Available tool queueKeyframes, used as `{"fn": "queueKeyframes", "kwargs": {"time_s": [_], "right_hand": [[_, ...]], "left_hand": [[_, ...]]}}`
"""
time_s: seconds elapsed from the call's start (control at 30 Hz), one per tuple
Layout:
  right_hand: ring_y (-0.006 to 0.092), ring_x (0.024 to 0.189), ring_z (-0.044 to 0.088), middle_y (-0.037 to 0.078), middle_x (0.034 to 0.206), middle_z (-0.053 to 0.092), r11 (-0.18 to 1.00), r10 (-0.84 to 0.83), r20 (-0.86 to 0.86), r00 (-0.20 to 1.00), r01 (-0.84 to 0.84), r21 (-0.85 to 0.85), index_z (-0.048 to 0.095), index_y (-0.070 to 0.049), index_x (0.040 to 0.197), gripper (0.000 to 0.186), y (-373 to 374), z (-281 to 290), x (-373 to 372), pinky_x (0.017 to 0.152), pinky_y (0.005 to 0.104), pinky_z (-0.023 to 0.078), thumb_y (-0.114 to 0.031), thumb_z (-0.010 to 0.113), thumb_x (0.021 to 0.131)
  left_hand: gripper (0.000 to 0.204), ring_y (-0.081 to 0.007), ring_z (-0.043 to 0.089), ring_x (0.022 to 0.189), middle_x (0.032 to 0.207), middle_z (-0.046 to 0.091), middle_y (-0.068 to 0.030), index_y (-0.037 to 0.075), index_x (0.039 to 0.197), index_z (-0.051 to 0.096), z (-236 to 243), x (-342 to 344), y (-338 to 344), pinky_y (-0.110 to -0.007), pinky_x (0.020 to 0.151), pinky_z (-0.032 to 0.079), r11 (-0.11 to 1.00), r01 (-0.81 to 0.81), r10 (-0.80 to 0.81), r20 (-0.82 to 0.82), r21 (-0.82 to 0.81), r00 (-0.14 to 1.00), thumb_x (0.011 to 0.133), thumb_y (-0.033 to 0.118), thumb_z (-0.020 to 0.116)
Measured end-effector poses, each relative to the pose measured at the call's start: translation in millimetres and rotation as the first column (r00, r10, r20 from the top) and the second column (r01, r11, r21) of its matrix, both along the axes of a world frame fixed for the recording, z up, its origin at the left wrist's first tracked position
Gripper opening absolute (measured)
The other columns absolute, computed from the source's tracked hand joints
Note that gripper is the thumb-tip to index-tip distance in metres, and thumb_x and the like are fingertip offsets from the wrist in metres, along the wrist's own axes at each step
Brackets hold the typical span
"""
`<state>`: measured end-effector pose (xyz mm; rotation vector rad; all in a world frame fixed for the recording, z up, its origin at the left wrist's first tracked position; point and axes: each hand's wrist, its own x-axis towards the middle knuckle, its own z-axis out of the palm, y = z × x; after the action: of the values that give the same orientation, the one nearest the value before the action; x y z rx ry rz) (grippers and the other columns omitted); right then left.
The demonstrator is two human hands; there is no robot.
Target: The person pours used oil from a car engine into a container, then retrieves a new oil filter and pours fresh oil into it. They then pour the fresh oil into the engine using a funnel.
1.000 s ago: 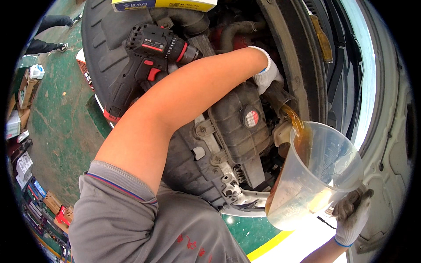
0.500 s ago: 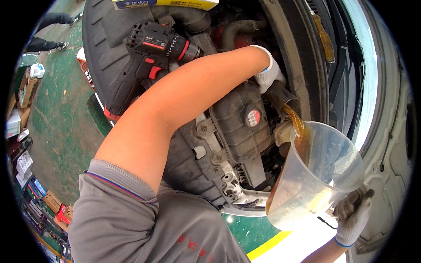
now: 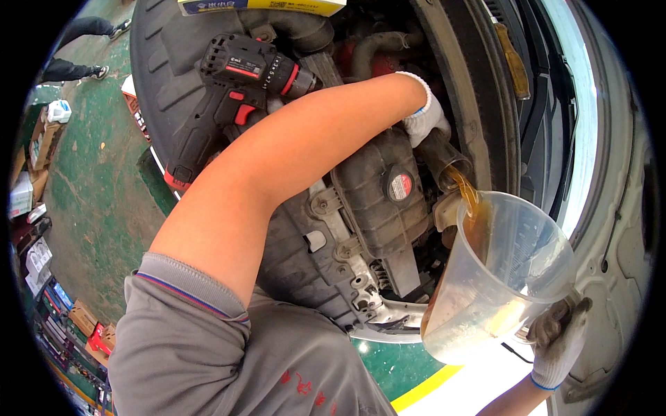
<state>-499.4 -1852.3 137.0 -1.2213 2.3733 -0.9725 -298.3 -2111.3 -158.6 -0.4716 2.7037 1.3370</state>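
The person's gloved right hand [image 3: 559, 343] has its fingers curled at the lower right side of a large translucent plastic jug [image 3: 479, 295], grasping it, seemingly by the handle, with one finger sticking out. The gloved left hand [image 3: 427, 123] rests against the upper end of a dark tube-like funnel [image 3: 437, 154]; its fingers are hidden, so whether it grips or merely steadies cannot be told.

The jug leans over the front of an open engine bay, and amber liquid [image 3: 466, 184] streams from its lip into the funnel's mouth. The lip sits very near that mouth, so a small wobble of the right wrist could send the stream over the edge and onto engine parts. Tipping too steeply could overfill the funnel, and a slack left hand could let it tilt and spill.

Just beside the funnel is a dark reservoir [image 3: 368, 197] with a round cap [image 3: 399, 186]. Farther off, a cordless drill [image 3: 239, 80] lies across the engine cover; if knocked by the left forearm, it could slide
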Motion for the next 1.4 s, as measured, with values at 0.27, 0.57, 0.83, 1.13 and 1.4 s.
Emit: {"fn": "queueKeyframes", "kwargs": {"time_s": [0.27, 0.57, 0.83, 1.13, 1.4], "right_hand": [[0.0062, 0.039, 0.024, -0.004, 0.051, 0.028, 0.999, -0.026, 0.076, 0.997, 0.024, 0.025, 0.037, -0.012, 0.069, 0.049, -2, 0, 9, 0.038, 0.0232, 0.018, -0.051, 0.038, 0.100], [0.0055, 0.039, 0.024, -0.004, 0.051, 0.028, 0.997, 0.055, -0.087, 0.995, -0.051, 0.050, 0.039, -0.012, 0.072, 0.048, -3, -3, 7, 0.038, 0.0225, 0.019, -0.050, 0.035, 0.101], [0.0054, 0.040, 0.025, -0.005, 0.051, 0.027, 0.994, 0.035, 0.037, 0.999, -0.039, 0.098, 0.039, -0.012, 0.072, 0.047, -6, 0, 19, 0.038, 0.0228, 0.020, -0.050, 0.039, 0.100], [0.0062, 0.039, 0.024, -0.005, 0.051, 0.025, 0.996, -0.060, 0.070, 0.996, 0.055, 0.063, 0.040, -0.012, 0.071, 0.048, -7, -4, 23, 0.039, 0.0239, 0.020, -0.050, 0.039, 0.099], [0.0072, 0.039, 0.025, -0.004, 0.050, 0.026, 0.996, -0.093, 0.123, 0.988, 0.094, 0.000, 0.042, -0.010, 0.074, 0.049, 1, -14, 14, 0.038, 0.0249, 0.022, -0.051, 0.037, 0.100]], "left_hand": [[0.079, -0.0318, 0.052, 0.119, 0.127, 0.058, -0.0152, 0.013, 0.134, 0.050, -4, -3, -2, -0.039, 0.099, 0.041, 1.000, 0.022, -0.022, -0.016, 0.013, 1.000, 0.059, 0.011, 0.073], [0.080, -0.0315, 0.052, 0.120, 0.129, 0.056, -0.0153, 0.015, 0.137, 0.047, -1, 0, -1, -0.040, 0.100, 0.040, 1.000, 0.018, -0.018, -0.005, -0.025, 1.000, 0.062, 0.013, 0.072], [0.080, -0.0309, 0.053, 0.116, 0.128, 0.057, -0.0144, 0.016, 0.138, 0.046, 9, 6, 3, -0.039, 0.098, 0.042, 1.000, 0.018, -0.018, 0.022, 0.003, 1.000, 0.062, 0.011, 0.072], [0.080, -0.0310, 0.055, 0.114, 0.125, 0.058, -0.0140, 0.016, 0.137, 0.047, 6, 4, 3, -0.039, 0.096, 0.043, 1.000, 0.005, -0.005, 0.024, -0.011, 1.000, 0.062, 0.010, 0.072], [0.082, -0.0319, 0.053, 0.116, 0.127, 0.057, -0.0143, 0.017, 0.138, 0.047, 5, 3, 2, -0.040, 0.097, 0.042, 1.000, 0.008, -0.008, 0.008, -0.014, 1.000, 0.060, 0.010, 0.073]]}}
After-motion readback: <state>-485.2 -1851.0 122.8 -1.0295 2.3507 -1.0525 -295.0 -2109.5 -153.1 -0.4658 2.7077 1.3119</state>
